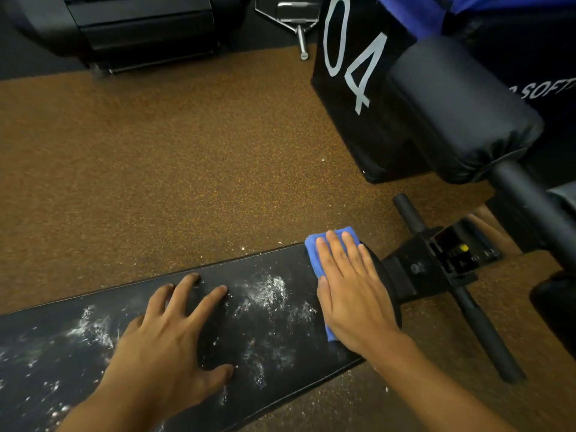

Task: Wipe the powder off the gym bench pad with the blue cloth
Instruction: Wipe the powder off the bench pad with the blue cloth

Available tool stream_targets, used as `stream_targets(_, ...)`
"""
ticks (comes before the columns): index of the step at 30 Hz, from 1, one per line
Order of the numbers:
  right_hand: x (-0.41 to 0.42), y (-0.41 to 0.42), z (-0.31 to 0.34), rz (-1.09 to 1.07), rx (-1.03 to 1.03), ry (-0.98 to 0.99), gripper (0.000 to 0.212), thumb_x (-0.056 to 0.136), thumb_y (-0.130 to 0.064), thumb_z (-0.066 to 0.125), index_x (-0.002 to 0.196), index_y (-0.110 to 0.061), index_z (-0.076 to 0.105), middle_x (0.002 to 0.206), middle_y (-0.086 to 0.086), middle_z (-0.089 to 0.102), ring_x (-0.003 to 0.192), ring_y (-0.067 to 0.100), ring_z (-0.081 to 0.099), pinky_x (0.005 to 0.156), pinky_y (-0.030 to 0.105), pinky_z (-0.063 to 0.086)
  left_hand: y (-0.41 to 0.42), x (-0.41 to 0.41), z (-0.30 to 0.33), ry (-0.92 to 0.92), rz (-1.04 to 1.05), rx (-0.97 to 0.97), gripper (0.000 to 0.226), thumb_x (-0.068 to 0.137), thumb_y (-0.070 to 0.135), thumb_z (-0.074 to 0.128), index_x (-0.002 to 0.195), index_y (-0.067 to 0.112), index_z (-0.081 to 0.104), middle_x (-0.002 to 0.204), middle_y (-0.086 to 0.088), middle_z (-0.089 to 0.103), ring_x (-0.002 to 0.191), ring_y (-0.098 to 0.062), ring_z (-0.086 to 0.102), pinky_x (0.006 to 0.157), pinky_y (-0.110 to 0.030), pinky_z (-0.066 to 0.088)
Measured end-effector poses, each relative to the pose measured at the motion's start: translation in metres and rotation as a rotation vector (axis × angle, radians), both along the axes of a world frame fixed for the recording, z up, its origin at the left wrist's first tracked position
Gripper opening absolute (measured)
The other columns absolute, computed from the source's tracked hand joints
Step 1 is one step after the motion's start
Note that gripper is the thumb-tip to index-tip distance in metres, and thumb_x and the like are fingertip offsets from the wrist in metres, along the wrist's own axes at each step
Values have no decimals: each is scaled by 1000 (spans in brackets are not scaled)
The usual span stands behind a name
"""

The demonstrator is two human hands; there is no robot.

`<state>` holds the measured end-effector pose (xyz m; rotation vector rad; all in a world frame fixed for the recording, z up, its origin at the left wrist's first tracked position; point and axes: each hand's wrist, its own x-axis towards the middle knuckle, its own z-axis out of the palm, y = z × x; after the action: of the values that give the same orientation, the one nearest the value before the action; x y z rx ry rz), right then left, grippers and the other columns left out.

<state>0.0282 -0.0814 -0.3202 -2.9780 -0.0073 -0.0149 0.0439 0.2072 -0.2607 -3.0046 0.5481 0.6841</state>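
the right hand (352,294) lies flat, palm down, fingers straight and close together, pressing the blue cloth (313,254) onto the far right end of the black bench pad (280,322); it is not closed around the cloth, just bearing down on it, and folded blue edges show beyond the fingertips and along the thumb side. the left hand (168,341) is spread wide with nothing in it, fingers splayed and the thumb stretched toward the near edge, planted on the pad just left of the cloth hand. white powder (271,288) is smeared in patches between the two hands, and more of it streaks the pad off to the left, with a few specks scattered on the brown speckled floor (156,169) beside the pad's far edge. past the cloth, the pad ends at a black metal bracket (436,260) with a small yellow piece on it, crossed by a black bar (480,322) that runs down toward the near right. beyond that stands a black soft box (352,88) marked "04" in pale numerals, and a padded black roller (461,110) on a tube sits just beside it. a chrome cable handle (299,17) lies on the dark floor at the top.
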Motion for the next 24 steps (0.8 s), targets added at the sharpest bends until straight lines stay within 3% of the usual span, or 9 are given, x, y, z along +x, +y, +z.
stream_targets(3, 21, 6, 0, -84, -29, 15, 63, 101, -33, 22, 158, -9, 24, 167, 10, 22, 155, 32, 11, 125, 51, 15, 0, 0, -3, -18, -12, -8, 115, 47, 90, 57, 149, 42, 38, 154, -6, 41, 135, -37, 43, 80, -55, 58)
stream_targets(7, -14, -1, 0, 52, -2, 33, 61, 104, -32, 23, 160, -9, 18, 169, 7, 12, 157, 25, 1, 126, 46, 9, 0, -2, -4, -35, -19, -16, 113, 49, 89, 57, 149, 39, 40, 153, -7, 41, 134, -38, 43, 80, -56, 57)
stream_targets(9, -31, -16, 1, 85, -1, 34, 60, 103, -30, 26, 159, -9, 22, 168, 7, 16, 156, 24, 4, 125, 45, 11, 1, -2, -5, -33, -11, -29, 114, 48, 90, 58, 149, 40, 39, 154, -6, 41, 134, -39, 43, 79, -57, 58)
stream_targets(14, 17, -27, 1, -141, -18, 36, 66, 97, -33, 21, 157, -5, 27, 165, 13, 25, 154, 35, 14, 124, 49, 20, 1, -1, -7, -45, -21, -25, 114, 48, 88, 59, 149, 39, 41, 153, -7, 42, 134, -39, 43, 80, -58, 57)
stream_targets(20, -11, -14, 0, 96, -15, 49, 61, 103, -29, 28, 160, -9, 19, 168, 8, 14, 157, 25, 2, 126, 46, 10, 1, -2, -9, -39, -24, -4, 115, 50, 93, 53, 152, 43, 32, 158, -6, 36, 137, -39, 39, 84, -60, 56)
stream_targets(24, -16, -37, 3, 45, -14, 49, 63, 100, -31, 26, 159, -10, 24, 168, 8, 19, 156, 25, 4, 125, 45, 12, 2, -1, -10, -36, -13, -22, 116, 49, 93, 55, 151, 44, 33, 157, -5, 38, 136, -40, 41, 85, -60, 57)
